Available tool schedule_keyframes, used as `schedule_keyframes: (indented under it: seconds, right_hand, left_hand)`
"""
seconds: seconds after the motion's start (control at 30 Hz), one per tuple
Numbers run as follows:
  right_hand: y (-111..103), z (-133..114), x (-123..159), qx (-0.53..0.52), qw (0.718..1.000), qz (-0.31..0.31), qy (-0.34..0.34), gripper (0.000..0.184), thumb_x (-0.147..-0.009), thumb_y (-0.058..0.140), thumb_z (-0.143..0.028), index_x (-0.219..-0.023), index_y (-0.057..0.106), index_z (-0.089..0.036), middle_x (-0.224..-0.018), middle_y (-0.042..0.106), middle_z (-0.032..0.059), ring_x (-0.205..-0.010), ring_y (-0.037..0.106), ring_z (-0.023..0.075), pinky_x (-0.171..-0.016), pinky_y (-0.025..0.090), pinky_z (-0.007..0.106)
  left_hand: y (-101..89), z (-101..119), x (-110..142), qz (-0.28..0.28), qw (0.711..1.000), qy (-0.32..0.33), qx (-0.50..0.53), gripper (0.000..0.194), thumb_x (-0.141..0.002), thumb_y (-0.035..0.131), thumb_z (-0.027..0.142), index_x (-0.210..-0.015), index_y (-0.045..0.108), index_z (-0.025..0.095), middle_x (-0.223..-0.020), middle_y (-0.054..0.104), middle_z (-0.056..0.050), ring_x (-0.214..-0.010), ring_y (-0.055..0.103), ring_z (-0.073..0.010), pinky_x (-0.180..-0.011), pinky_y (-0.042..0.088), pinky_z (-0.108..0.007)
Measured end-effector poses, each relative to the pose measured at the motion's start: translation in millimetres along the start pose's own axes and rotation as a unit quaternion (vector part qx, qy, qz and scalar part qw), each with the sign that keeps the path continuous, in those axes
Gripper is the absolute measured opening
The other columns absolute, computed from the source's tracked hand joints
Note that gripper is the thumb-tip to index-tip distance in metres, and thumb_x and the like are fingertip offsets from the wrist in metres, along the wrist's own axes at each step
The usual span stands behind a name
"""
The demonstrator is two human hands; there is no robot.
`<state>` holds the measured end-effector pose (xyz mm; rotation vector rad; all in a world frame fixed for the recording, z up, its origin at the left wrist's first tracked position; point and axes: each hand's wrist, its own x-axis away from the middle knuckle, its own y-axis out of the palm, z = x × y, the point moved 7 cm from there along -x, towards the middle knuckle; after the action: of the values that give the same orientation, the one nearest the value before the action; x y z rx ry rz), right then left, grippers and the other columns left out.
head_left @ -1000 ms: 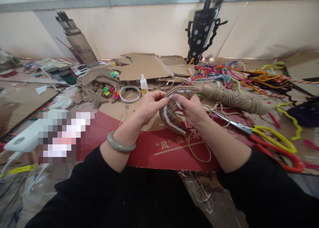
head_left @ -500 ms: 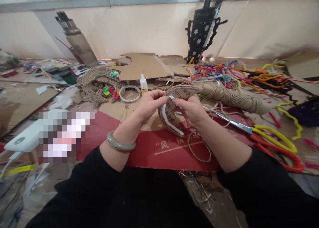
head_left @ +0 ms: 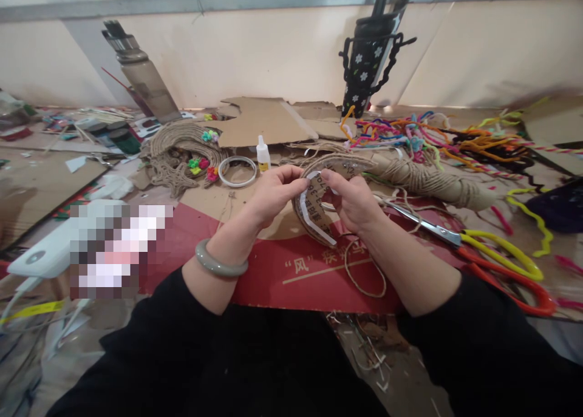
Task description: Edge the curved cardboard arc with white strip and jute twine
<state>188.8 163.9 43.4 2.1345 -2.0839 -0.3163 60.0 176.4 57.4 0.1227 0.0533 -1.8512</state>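
Note:
My left hand [head_left: 277, 193] and my right hand [head_left: 351, 200] meet over a curved cardboard piece [head_left: 316, 213] with printed text, held upright above the red cardboard sheet [head_left: 282, 265]. A white strip [head_left: 310, 213] runs along the piece's curved edge. The fingers of both hands are pinched together at the strip's top end. A grey bangle [head_left: 221, 260] circles my left wrist. A loop of jute twine [head_left: 362, 265] lies under my right wrist.
Scissors with red and yellow handles [head_left: 496, 256] lie at the right. A cone wound with jute twine [head_left: 428, 177], coloured pipe cleaners [head_left: 455, 138], a glue bottle [head_left: 263, 153], a tape ring [head_left: 237, 171], a jute-wrapped craft [head_left: 182, 150] and two drink bottles [head_left: 141, 74] stand behind.
The cardboard piece has tilted slightly between my fingers, and my fingertips have shifted along the top of the white strip. My arms have stayed in place.

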Motion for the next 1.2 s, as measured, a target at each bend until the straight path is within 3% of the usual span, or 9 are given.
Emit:
schedule_keyframes:
  seconds: [0.23,0.57,1.2]
  right_hand:
    - [-2.1,4.2,-1.7,-0.002,1.000,0.014,0.014,0.025,-0.059,0.075,-0.034,-0.079,0.067,-0.019,-0.079,0.067,0.0010,-0.072,0.059,0.0140,-0.061,0.047,0.026]
    - [4.7,-0.6,-0.9,0.006,1.000,-0.025,0.001,0.021,-0.058,0.072,-0.026,-0.077,0.068,-0.018,-0.077,0.069,0.0019,-0.073,0.061,0.0160,-0.064,0.049,0.029]
    - [3.0,-2.0,-0.8,-0.011,1.000,-0.012,-0.012,0.024,-0.057,0.075,-0.029,-0.077,0.069,-0.018,-0.078,0.070,0.0018,-0.074,0.061,0.0154,-0.063,0.049,0.027]
  left_hand:
    - [0.1,-0.8,0.1,0.001,1.000,-0.009,-0.004,0.016,-0.065,0.071,0.028,-0.072,0.063,0.015,-0.065,0.057,0.002,-0.057,0.046,-0.0070,-0.059,0.038,-0.023]
    - [-3.3,-3.0,-2.1,0.008,1.000,-0.012,0.007,0.018,-0.064,0.072,0.029,-0.071,0.064,0.015,-0.064,0.057,0.002,-0.056,0.045,-0.0071,-0.058,0.036,-0.024]
    - [-2.9,-5.7,-3.0,-0.001,0.997,-0.020,0.068,0.024,-0.064,0.075,0.034,-0.074,0.063,0.015,-0.064,0.057,0.003,-0.056,0.046,-0.0062,-0.055,0.035,-0.022]
